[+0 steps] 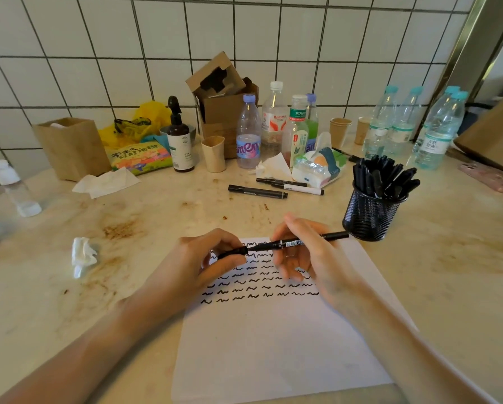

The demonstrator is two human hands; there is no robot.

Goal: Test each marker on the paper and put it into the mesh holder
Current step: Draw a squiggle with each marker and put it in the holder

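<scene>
A white sheet of paper (273, 345) lies in front of me, its upper half covered with rows of black squiggles. Above it my right hand (311, 258) holds a thin black marker (311, 239) lying sideways. My left hand (206, 258) pinches the marker's black cap (233, 252) at its left end; cap and barrel touch or nearly touch. The black mesh holder (371, 214) stands to the right of the paper, filled with several black markers. Three more markers (257, 191) lie on the counter behind the paper.
A crumpled tissue (82, 255) lies left of the paper. Along the tiled wall stand water bottles (248, 132), paper cups, a brown spray bottle (180, 138), a cardboard box (224, 91), a tissue pack (317, 167) and a paper bag (72, 147). A phone (489, 176) lies far right.
</scene>
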